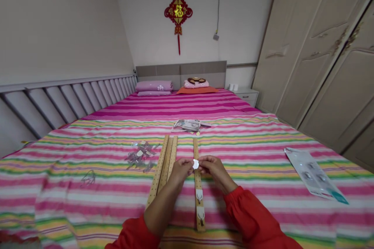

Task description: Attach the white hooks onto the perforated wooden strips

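The white piece [195, 164] sits above a single perforated wooden strip [196, 146] on the striped bed [248, 151], pinched between the fingertips of the left hand [180, 168] at nine o'clock and the right hand [214, 166] at three. Toward six o'clock, two white hooks [199, 195] lie on that strip. More wooden strips [161, 169] rest together at nine o'clock, with a heap of clear plastic bits [142, 155] beyond; a blister pack [314, 175] lies well apart at three.
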A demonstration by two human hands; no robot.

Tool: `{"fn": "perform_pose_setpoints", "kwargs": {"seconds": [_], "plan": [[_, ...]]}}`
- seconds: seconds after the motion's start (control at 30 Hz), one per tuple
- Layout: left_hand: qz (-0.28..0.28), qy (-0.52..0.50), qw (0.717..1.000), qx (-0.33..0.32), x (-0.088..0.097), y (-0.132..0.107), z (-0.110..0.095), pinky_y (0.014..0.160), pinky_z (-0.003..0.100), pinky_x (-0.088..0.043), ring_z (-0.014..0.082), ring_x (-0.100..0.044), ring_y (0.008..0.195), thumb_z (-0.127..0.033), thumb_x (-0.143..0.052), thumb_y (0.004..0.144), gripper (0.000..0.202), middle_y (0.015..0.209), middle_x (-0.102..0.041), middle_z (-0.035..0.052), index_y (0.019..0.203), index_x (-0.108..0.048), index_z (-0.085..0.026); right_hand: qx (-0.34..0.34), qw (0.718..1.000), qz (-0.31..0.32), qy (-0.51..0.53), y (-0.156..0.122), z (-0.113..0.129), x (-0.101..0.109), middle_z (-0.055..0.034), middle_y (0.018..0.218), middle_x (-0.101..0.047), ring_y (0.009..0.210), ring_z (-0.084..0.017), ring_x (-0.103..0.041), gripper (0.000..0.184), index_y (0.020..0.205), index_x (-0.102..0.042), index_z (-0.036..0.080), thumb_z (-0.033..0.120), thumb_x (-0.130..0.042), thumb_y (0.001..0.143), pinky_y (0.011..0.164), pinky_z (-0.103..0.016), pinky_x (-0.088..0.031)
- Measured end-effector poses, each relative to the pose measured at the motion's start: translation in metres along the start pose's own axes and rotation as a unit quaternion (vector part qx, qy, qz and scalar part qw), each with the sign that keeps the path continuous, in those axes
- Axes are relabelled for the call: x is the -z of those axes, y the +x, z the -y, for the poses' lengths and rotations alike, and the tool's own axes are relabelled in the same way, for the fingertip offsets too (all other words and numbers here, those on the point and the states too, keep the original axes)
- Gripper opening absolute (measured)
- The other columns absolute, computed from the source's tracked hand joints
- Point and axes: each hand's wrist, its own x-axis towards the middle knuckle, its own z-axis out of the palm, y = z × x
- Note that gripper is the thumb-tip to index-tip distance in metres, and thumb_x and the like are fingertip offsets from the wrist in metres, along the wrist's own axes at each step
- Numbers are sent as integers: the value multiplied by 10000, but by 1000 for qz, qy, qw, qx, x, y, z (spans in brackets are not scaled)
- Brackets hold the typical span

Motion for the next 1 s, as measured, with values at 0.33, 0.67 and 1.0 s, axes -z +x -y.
{"fn": "perform_pose_setpoints", "kwargs": {"seconds": [0.33, 0.67, 1.0], "plan": [[-43, 63, 996, 37, -1, 14, 50, 524, 206, -414, 79, -510, 463, -205, -738, 540, 156, 488, -576, -23, 580, -602, -139, -19, 1000, -3, -19, 1, -37, 19, 2, 472, -638, 451, -98, -550, 98, 590, -684, 135, 185, -725, 516, 469, -213, -429], [-57, 105, 992, 38, 0, 17, 64, 492, 201, -378, 88, -477, 431, -118, -652, 580, 125, 427, -521, -52, 533, -551, -175, -15, 999, -3, -30, 3, -52, 24, 19, 453, -618, 432, -90, -510, 149, 566, -673, 136, 202, -757, 462, 480, -230, -391], [-74, 127, 988, 37, -1, 17, 68, 465, 211, -384, 101, -474, 416, -112, -634, 571, 125, 411, -504, -54, 543, -533, -181, 10, 999, -7, -49, 9, -63, 26, 33, 407, -578, 396, -80, -432, 80, 539, -683, 143, 200, -711, 490, 446, -236, -334]]}}
